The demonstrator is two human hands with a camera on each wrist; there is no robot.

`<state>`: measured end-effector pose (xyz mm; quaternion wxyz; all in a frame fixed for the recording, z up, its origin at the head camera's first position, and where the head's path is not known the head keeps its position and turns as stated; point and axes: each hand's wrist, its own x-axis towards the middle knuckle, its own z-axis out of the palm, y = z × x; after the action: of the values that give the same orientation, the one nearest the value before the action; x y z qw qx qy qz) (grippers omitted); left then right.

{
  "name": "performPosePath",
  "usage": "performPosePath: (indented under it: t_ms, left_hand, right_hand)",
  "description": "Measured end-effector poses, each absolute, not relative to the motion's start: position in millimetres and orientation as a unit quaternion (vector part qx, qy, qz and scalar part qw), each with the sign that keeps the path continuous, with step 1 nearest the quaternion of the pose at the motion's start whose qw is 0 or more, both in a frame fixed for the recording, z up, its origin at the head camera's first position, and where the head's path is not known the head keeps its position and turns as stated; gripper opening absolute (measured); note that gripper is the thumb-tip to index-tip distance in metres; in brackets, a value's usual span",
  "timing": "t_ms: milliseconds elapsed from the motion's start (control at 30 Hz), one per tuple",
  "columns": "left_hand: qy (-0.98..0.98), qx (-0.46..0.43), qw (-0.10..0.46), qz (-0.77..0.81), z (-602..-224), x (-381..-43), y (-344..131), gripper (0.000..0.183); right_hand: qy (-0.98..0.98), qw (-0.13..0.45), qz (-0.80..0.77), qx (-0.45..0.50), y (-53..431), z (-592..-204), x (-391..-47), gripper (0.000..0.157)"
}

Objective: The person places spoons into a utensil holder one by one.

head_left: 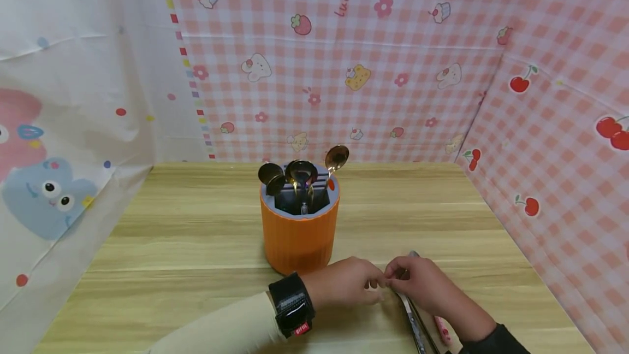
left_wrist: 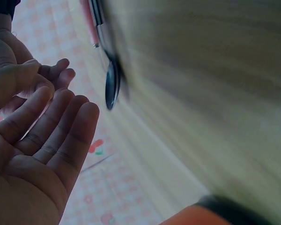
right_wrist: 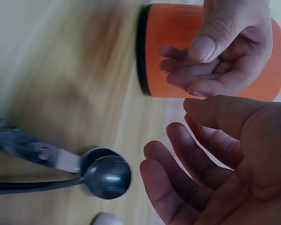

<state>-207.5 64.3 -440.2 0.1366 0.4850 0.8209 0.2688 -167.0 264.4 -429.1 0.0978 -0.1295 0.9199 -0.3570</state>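
Note:
Over the right front of the table, my left hand (head_left: pixel 344 282) and right hand (head_left: pixel 425 283) meet at the fingertips. Nothing shows between them. In the left wrist view the left fingers are gently bent, with the thumb close to the index finger. The right hand's fingers (right_wrist: pixel 178 154) are spread and loosely curved in the right wrist view. Beneath the right hand lie several utensils: a dark spoon (right_wrist: pixel 108 178), another with a dark marbled handle (right_wrist: pixel 23 144), and one with a pink handle (head_left: pixel 442 331). The right hand partly hides them in the head view.
Left of the hands stands an orange utensil holder (head_left: pixel 300 242) with a grey divided top. Several gold and dark spoons (head_left: pixel 301 171) stick up from it, bowls upward. A checked cloth (head_left: pixel 314 53) covers the back and right sides; a white printed sheet (head_left: pixel 73 124) hangs at left.

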Motion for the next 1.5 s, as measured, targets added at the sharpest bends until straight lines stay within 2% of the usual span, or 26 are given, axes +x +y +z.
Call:
performPosePath:
  t_ms: [333, 567, 767, 1267, 1500]
  left_hand:
    - [0.801, 0.514, 0.174, 0.254, -459.3, -204.1, 76.5, 0.013]
    - [0.794, 0.532, 0.166, 0.243, -468.4, -200.2, 82.8, 0.011]
    - [0.798, 0.522, 0.185, 0.239, -472.2, -197.4, 83.9, 0.014]
    - [0.793, 0.538, 0.18, 0.221, -478.8, -191.7, 91.6, 0.011]
    - [0.795, 0.532, 0.19, 0.221, -480.1, -192.7, 94.4, 0.009]
  right_hand:
    - [0.931, 0.095, -0.33, -0.125, 273.7, -461.0, -154.4, 0.007]
    - [0.94, 0.09, -0.312, -0.104, 280.1, -474.5, -148.9, 0.011]
    - [0.941, 0.088, -0.317, -0.08, 282.9, -478.9, -146.8, 0.015]
    - [0.969, 0.004, -0.242, -0.042, 281.5, -485.1, -146.8, 0.025]
    - [0.964, 0.028, -0.264, -0.011, 282.4, -485.2, -148.2, 0.032]
